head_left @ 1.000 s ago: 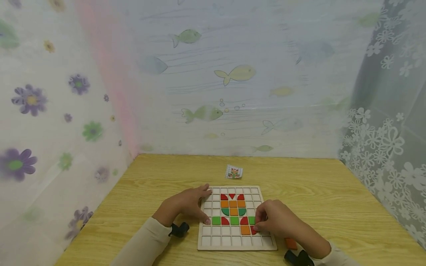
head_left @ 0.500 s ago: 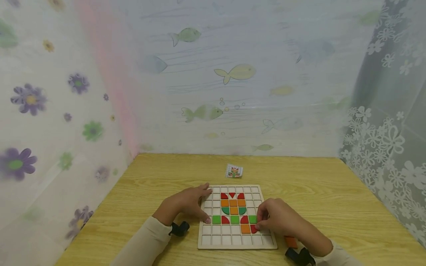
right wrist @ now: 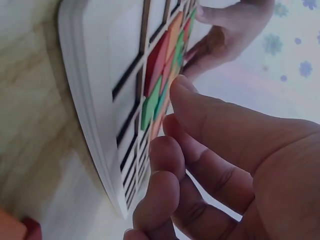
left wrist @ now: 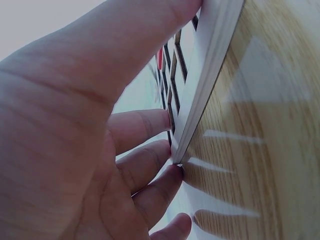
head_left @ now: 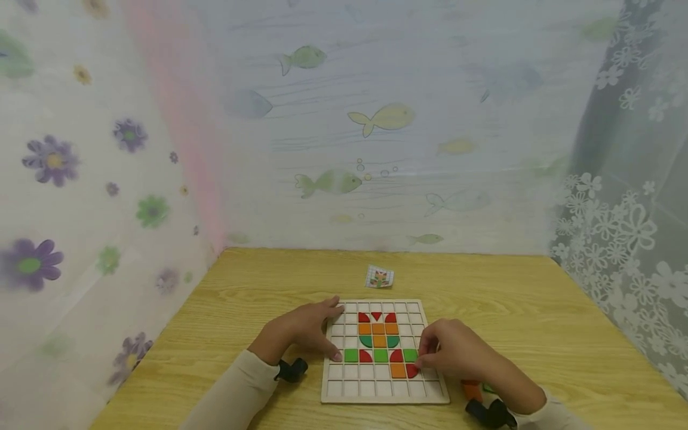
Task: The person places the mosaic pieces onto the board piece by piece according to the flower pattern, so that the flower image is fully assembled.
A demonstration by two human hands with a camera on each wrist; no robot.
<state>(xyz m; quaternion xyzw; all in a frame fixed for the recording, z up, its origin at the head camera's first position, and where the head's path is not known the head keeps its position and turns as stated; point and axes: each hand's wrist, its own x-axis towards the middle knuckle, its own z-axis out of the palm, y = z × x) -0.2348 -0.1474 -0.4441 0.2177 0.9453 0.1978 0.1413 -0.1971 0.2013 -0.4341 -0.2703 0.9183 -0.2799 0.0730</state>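
Note:
A wooden grid board [head_left: 384, 401] lies flat, with red, orange and green pieces in several of its cells. My left hand [head_left: 303, 328] spans its left edge, fingers spread, with thumb and fingertips touching the frame; the left wrist view shows the fingers at the board's edge [left wrist: 205, 75]. Close to the board's right side, my right hand [head_left: 457, 352] hovers beside a red quarter-circle piece [head_left: 412, 371], which sits in a cell right of an orange square [head_left: 398, 371]. In the right wrist view, the thumb and loosely bent fingers [right wrist: 167, 155] hold nothing visible.
A small printed card [head_left: 379, 277] with a coloured grid pattern lies behind the board. Loose orange [head_left: 472, 391] and green pieces lie by the right wrist, partly covered by it. Black wrist cameras [head_left: 292, 370] sit under both wrists. Patterned curtains surround the wooden table.
The fingers of my right hand have drawn slightly right, off the red quarter-circle piece, so more of it shows. My left hand stays on the board's edge.

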